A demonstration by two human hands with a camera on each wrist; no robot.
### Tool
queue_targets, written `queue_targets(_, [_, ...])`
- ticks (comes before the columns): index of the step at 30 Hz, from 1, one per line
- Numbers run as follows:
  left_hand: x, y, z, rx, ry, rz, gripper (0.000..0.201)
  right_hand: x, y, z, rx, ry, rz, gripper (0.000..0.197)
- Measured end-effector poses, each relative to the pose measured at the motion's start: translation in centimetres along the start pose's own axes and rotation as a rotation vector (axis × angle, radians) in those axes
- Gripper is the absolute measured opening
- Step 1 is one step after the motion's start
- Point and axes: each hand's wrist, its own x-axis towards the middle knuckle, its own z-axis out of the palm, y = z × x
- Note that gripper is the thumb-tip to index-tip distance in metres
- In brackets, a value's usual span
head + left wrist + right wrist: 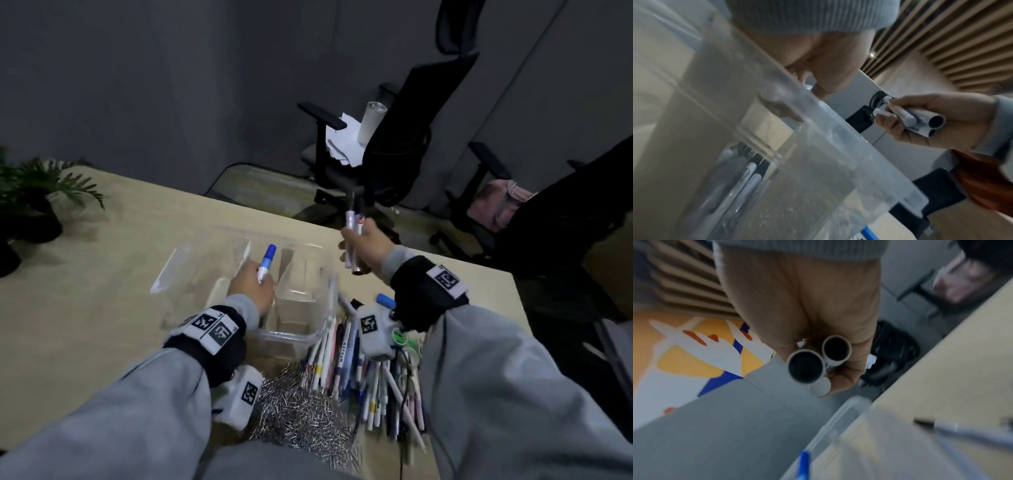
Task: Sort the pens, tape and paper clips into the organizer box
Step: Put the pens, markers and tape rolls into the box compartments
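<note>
Although the clear organizer box [301, 337] sits on the table [85, 274] right in front of the person, none of what is in the hands has gone in yet. The left hand [251, 286] hangs over the box's left part, fingers curled round a blue-capped marker [266, 262] that points up and away. The right hand [364, 248] is raised past the box's far right corner, its fingers wrapped round a bundle of markers [354, 240]; from the right wrist view their butt ends [819, 360] stick out unevenly below the fist, one lower than the others.

That loose bundle looks like the main risk: if the grip eases before the hand is over a compartment, I think a marker could slip out and fall beyond the table's far edge, since the hand hovers close to it. Dropped together, they might also land across a divider instead of lying flat.

Near the right side of the box lies the pile of pens [370, 373], and nearer still the heap of paper clips [301, 411]. A sleeve dragging through either could scatter them. A tape roll may sit by the right wrist; I cannot tell.
</note>
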Motion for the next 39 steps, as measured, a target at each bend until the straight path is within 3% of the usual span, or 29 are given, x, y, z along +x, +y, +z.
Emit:
queue_targets(4, [0.4, -0.2, -1.9, -0.102, 0.067, -0.094, 0.022, -1.7, -0.7, 6.9, 0.130, -0.155, 0.128, 0.012])
queue_targets(8, [1.1, -1.2, -3.1, -0.230, 0.097, -0.101, 0.029, -1.7, -0.1, 12.2, -0.030, -0.132, 0.176, 0.046])
queue_targets(10, [0.7, -1.5, -3.4, -0.256, 0.063, -0.111, 0.030, -2.1, 0.1, 13.5, -0.097, -0.101, 0.181, 0.047])
queue_targets(13, [0.2, -1.6, -3.8, -0.061, 0.022, -0.095, 0.034, -2.0, 0.6, 14.4, -0.151, -0.133, 0.186, 0.056])
queue_targets(16, [-0.2, -1.5, -4.0, 0.034, -0.003, -0.051, 0.039, -2.1, 0.3, 14.3, -0.212, -0.201, 0.152, 0.029])
queue_targets(22, [-1.2, -1.5, -3.0, 0.076, 0.052, 0.009, 0.036, -2.0, 0.6, 12.2, -0.432, -0.182, -0.016, 0.033])
queue_targets(28, [-1.6, -1.7, -2.5, 0.237, -0.040, 0.139, 0.026, -2.4, 1.7, 8.7, -0.121, -0.081, -0.026, 0.022])
queue_targets(34, [-1.5, -1.8, -1.1, 0.432, -0.170, 0.194, 0.029, -2.5, 2.7, 4.4, -0.141, 0.032, -0.097, 0.010])
queue_targets(37, [-1.7, -1.8, -0.8, 0.487, -0.127, 0.217, 0.028, -2.7, 4.3, 2.9, -0.132, 0.094, -0.138, 0.013])
queue_targets(39, [-1.9, -1.7, -0.8, 0.462, -0.075, 0.238, 0.023, -3.0, 5.8, 1.7, -0.080, 0.239, -0.182, 0.013])
